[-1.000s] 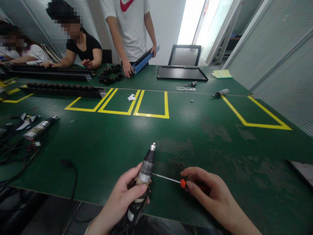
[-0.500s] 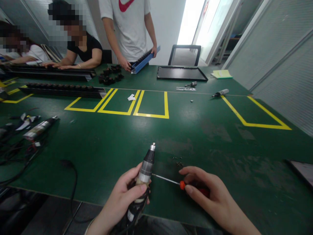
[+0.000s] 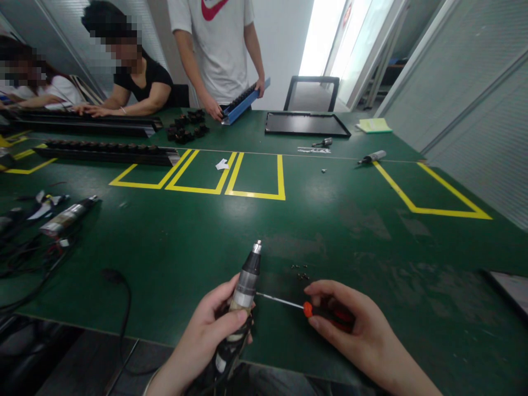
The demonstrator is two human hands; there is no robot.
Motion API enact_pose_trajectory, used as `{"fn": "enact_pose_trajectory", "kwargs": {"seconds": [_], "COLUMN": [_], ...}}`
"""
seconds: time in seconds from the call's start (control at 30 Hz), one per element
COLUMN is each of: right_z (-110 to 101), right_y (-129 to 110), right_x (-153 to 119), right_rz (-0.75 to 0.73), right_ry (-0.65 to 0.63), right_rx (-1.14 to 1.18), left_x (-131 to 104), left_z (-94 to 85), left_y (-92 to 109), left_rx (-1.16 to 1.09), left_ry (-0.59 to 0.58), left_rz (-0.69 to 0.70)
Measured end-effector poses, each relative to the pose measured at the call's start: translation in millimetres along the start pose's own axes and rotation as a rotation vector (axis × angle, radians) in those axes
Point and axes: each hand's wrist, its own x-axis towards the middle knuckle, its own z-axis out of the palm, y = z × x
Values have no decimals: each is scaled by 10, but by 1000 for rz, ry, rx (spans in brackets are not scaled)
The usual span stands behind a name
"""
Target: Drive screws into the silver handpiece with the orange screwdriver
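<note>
My left hand (image 3: 214,322) is wrapped round an electric screwdriver (image 3: 246,286), its metal nose tilted up and away from me. In my right hand (image 3: 355,324) is a hand screwdriver (image 3: 308,309) with a red and black handle. The thin shank of that screwdriver points left, and its tip meets the side of the electric screwdriver's body near the metal collar. Just beyond my right fingers, several small screws (image 3: 303,276) lie on the green table (image 3: 198,236). My left fingertips are partly hidden behind the tool body.
More electric screwdrivers (image 3: 68,217) and cables lie at left. Yellow tape (image 3: 256,193) marks rectangles on the table. A black frame (image 3: 307,124), another driver (image 3: 373,157) and a long black rail (image 3: 109,151) sit farther back. Across the table, a person holds a blue rail (image 3: 243,105).
My right fingers have shifted slightly on the red and black handle. The electric screwdriver and my left hand look almost unmoved.
</note>
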Motion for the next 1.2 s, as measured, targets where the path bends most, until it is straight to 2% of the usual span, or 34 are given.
{"fn": "enact_pose_trajectory", "kwargs": {"seconds": [0.13, 0.27, 0.43, 0.73, 0.87, 1.03, 1.2], "right_z": [-18, -47, -35, -5, -15, -42, -24], "right_y": [-12, -42, -35, -25, -39, -34, 9], "right_x": [7, 21, 22, 19, 5, -17, -2], "right_rz": [7, -14, 41, -2, -37, -16, -28], "right_ry": [-27, -75, -153, 1, -23, -84, -84], "right_rx": [-40, 35, 78, -10, -40, 53, -7], "left_x": [0, 5, -4, 10, 13, 6, 0], "left_z": [13, 14, 9, 5, -19, -30, -11], "left_y": [21, 34, 17, 6, -28, -36, -5], "left_rx": [-1, 6, 17, 1, -4, 11, 9], "left_ry": [-4, -8, 3, 17, 7, -11, -6], "left_rz": [-4, -13, -10, -5, 4, -4, -10]}}
